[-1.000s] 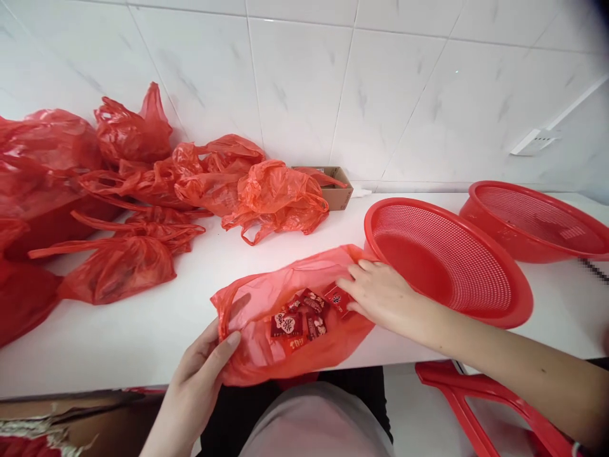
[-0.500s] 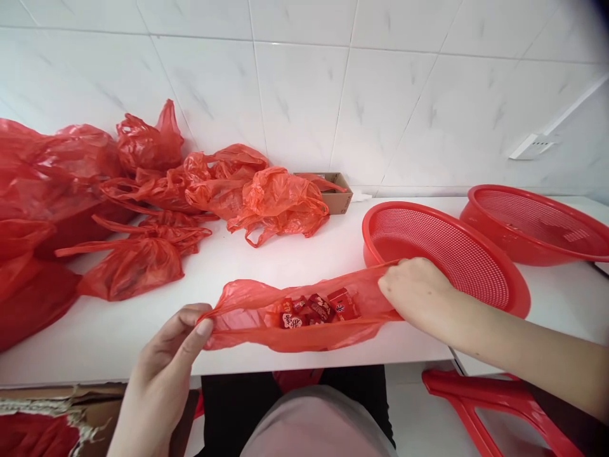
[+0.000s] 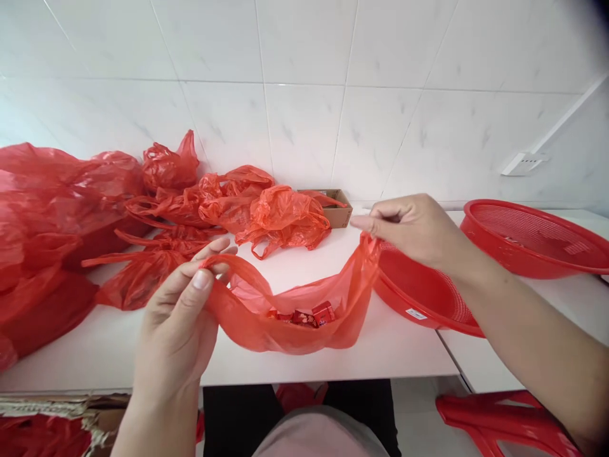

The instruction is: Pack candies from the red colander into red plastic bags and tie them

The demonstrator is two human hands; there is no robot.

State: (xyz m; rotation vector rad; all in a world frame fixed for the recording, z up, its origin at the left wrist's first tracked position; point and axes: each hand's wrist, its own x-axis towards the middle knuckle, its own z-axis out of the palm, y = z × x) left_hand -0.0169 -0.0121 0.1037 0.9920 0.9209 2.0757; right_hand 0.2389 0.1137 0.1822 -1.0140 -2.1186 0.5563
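A thin red plastic bag [image 3: 304, 339] hangs stretched between my two hands above the front of the white table. My left hand [image 3: 183, 304] pinches one end of it between thumb and fingers. At the other end, my right hand [image 3: 413, 225] grips the bunched plastic, held higher than the left. Through the open mouth I see several small red wrapped sweets [image 3: 309, 315] lying at the bottom; their printing is partly hidden by the bag's near side.
Knotted red plastic bags [image 3: 157, 197] are piled along the left and back of the table [image 3: 238, 371]. A small cardboard box [image 3: 339, 212] stands by the wall. Two red mesh baskets [image 3: 419, 292] [image 3: 528, 254] sit at right. A red plastic stool [image 3: 499, 419] stands below.
My right hand has risen and shifted left, and my left hand has lifted slightly. The bag now sags in a curve between them, the sweets low in its middle. The view has tilted up slightly.
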